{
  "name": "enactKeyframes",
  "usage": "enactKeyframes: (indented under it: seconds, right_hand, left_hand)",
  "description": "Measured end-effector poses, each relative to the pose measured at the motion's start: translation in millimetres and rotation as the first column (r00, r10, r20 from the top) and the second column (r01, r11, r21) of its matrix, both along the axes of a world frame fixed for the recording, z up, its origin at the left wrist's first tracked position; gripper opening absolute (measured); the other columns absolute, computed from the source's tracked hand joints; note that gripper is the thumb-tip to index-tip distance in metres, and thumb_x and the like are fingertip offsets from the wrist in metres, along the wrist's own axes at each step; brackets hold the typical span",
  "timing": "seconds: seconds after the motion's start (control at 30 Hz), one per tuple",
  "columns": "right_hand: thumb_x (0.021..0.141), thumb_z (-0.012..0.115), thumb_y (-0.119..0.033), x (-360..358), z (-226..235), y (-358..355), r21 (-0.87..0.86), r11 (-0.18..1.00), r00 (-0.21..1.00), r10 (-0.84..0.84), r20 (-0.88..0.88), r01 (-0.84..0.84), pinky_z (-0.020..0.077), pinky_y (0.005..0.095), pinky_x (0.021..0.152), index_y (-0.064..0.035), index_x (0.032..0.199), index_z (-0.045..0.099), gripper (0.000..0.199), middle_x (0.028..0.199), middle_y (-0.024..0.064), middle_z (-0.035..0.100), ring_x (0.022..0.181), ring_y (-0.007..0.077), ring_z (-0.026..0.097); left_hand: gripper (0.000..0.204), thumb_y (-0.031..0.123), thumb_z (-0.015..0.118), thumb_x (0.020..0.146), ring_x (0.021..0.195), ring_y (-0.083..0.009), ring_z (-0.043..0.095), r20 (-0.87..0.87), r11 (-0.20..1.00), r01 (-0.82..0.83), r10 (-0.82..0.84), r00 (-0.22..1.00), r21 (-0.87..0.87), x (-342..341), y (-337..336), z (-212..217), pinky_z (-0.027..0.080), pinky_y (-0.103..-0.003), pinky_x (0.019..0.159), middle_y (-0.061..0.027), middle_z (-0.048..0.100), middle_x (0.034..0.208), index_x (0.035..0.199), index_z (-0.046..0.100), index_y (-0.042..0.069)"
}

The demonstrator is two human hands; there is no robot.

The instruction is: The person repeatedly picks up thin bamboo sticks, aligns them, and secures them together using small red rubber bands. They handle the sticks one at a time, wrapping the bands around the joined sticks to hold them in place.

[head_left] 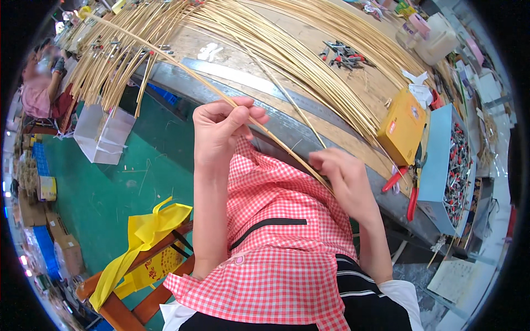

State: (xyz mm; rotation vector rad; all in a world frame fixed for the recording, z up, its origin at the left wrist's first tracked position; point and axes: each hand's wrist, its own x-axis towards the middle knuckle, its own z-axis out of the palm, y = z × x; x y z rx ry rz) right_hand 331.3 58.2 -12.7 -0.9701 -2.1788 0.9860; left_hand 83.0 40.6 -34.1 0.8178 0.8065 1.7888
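Observation:
A long, thin straw-coloured stick (187, 70) runs slantwise from the upper left down to my lap. My left hand (222, 129) pinches it between thumb and fingers, a little past its middle. Close to its lower end is my right hand (348, 179), with curled fingers. That hand hides the stick's tip, and what its fingers hold, if anything, does not show. A second thin stick (281, 89) lies over the bench edge, its near end reaching the right hand's fingertips. Beneath both hands is my red-and-white checked apron (270, 243).
Bundles of similar sticks (298, 58) cover the bench, beside a steel ruler (259, 85) and loose small clips (345, 55). On the right are a yellow box (403, 124), red-handled pliers (413, 187) and a pale blue box (436, 143) of small parts. A wooden chair (118, 303) stands lower left.

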Motion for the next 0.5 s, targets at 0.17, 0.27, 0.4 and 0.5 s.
enactKeyframes:
  seconds: [0.17,0.27,0.4,0.5]
  right_hand:
    - [0.089,0.056,-0.012,2,-5,25,-0.044,0.979,0.979,-0.202,-0.002,0.201,0.0477,0.0393,0.076,0.0070,0.094,0.061,0.020,0.090,0.0200,0.062,0.081,0.0373,0.059]
    - [0.087,0.057,-0.010,13,-11,39,0.400,0.884,0.946,-0.308,0.106,0.243,0.0473,0.0411,0.077,0.0063,0.095,0.061,0.019,0.094,0.0206,0.063,0.083,0.0384,0.060]
    - [0.084,0.059,-0.009,7,2,27,0.326,0.920,0.964,-0.255,0.073,0.219,0.0477,0.0398,0.074,0.0048,0.091,0.063,0.016,0.094,0.0187,0.064,0.082,0.0352,0.061]
    - [0.082,0.062,-0.008,-11,24,9,0.057,0.997,0.997,-0.058,-0.048,0.060,0.0480,0.0373,0.068,0.0040,0.088,0.064,0.014,0.088,0.0169,0.065,0.077,0.0324,0.062]
  left_hand:
    - [0.016,0.006,0.066,0.084,0.070,-0.0246,0.070,-0.015,1.000,-0.011,0.011,1.000,-0.013,0,-1,4,0.057,-0.026,0.055,-0.0181,0.069,0.081,0.095,0.063,-0.006]
    - [0.016,0.005,0.066,0.083,0.071,-0.0251,0.070,-0.018,1.000,-0.010,0.010,1.000,-0.016,0,-1,2,0.057,-0.026,0.054,-0.0180,0.069,0.080,0.095,0.063,-0.006]
    - [0.016,0.004,0.066,0.083,0.072,-0.0258,0.070,-0.062,0.999,0.002,-0.005,0.998,-0.045,3,1,1,0.056,-0.025,0.053,-0.0181,0.069,0.080,0.095,0.063,-0.006]
    - [0.016,0.004,0.066,0.082,0.071,-0.0255,0.070,-0.083,0.998,0.034,-0.039,0.996,-0.058,11,2,1,0.056,-0.025,0.052,-0.0182,0.068,0.080,0.094,0.063,-0.007]
